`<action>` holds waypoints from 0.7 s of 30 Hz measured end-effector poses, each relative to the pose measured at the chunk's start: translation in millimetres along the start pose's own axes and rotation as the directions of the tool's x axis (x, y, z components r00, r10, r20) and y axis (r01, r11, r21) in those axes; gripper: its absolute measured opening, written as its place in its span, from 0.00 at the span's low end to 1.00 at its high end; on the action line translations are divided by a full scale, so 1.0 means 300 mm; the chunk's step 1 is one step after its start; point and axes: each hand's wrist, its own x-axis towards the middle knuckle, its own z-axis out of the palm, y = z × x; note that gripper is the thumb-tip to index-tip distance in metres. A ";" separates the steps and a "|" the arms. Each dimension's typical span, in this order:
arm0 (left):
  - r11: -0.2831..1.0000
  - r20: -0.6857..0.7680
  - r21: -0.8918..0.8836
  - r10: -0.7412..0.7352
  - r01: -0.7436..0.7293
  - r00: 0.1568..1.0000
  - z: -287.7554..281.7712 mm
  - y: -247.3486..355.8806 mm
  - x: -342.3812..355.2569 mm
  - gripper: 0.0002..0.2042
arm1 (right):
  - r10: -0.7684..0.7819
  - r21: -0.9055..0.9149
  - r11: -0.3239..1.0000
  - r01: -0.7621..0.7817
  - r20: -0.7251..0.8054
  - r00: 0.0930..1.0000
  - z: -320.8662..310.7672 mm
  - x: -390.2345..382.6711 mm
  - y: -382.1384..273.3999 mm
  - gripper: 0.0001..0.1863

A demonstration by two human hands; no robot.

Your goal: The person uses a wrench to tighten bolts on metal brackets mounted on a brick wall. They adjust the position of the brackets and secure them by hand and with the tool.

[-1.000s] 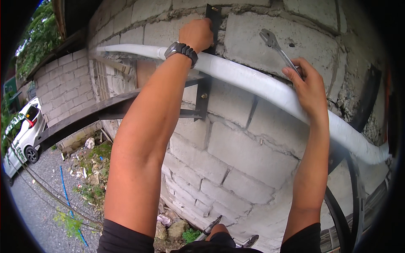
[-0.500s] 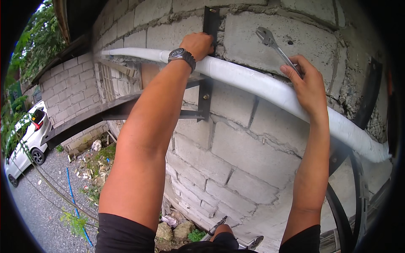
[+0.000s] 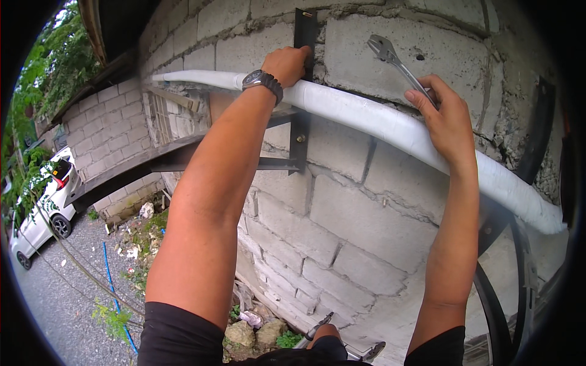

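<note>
My left hand [image 3: 285,64], with a dark watch on its wrist, is closed on the edge of a black vertical metal plate [image 3: 304,30] against the block wall. My right hand [image 3: 447,119] holds a silver adjustable wrench [image 3: 397,64] by its handle, jaw pointing up and left, right of the plate. A long white wrapped pipe [image 3: 366,116] runs across beneath both hands. Below it, a black steel bracket [image 3: 298,155] is bolted to the concrete block wall [image 3: 360,226].
Black steel arms [image 3: 122,177] extend left, others [image 3: 525,274] stand at the right. Below, my knee [image 3: 326,335] shows beside what looks like a metal ladder [image 3: 366,354]. Rubble [image 3: 268,332], gravel ground [image 3: 73,287] with a blue hose, a white car [image 3: 43,219] and foliage lie beyond.
Compared with a second ago, my left hand has moved lower along the black plate, still gripping it. The wrench in my right hand has shifted slightly left and up. The view has shifted slightly.
</note>
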 end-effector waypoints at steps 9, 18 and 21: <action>1.000 -0.033 0.015 -0.027 0.027 0.999 0.003 0.022 -0.009 0.14 | -0.018 0.001 1.000 0.018 -0.013 1.000 -0.001 -0.001 0.009 0.18; 0.991 -0.054 -0.058 -0.128 0.125 0.990 0.029 0.023 -0.017 0.14 | -0.032 0.025 0.999 0.032 -0.004 0.999 0.003 0.002 0.019 0.18; 0.994 -0.048 -0.062 -0.089 0.085 0.995 0.027 0.001 -0.014 0.16 | -0.051 0.017 0.999 0.051 -0.015 0.999 0.004 0.001 0.020 0.18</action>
